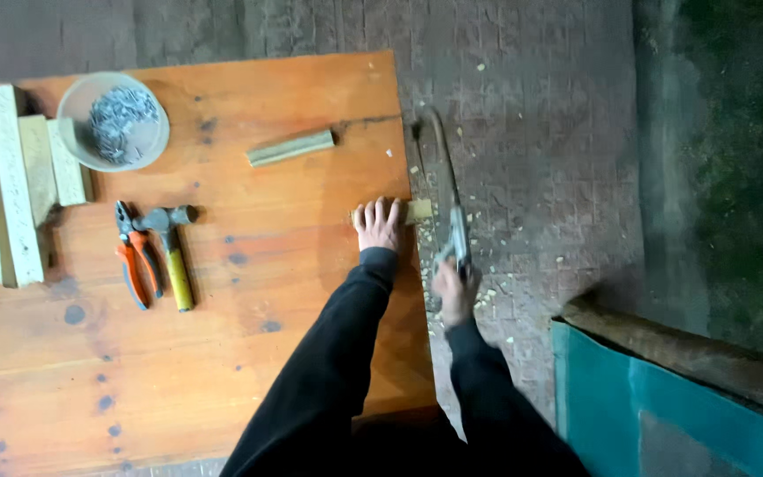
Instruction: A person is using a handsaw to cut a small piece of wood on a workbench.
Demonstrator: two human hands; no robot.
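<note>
table (222, 353) | bowl (72, 141) | hammer (172, 252) | pliers (134, 261) | wood strips (11, 185) | moulding piece (290, 147)

- Clear round bowl (113, 121) of what look like grey nails.
- Orange-handled pliers (135, 256) just beside a yellow-handled hammer (172, 252).
- Pale wood offcuts (16, 181) at the tabletop (249, 353) edge.
- Loose greenish wood strip (290, 147).
- Teal panel (664, 415) on the floor.

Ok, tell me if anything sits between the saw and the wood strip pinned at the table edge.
Nothing visible does. The left hand presses the wood strip flat on the table, its end jutting past the edge. The saw, gripped in the right hand, meets that end directly; only wood chips lie on the floor below.
</note>
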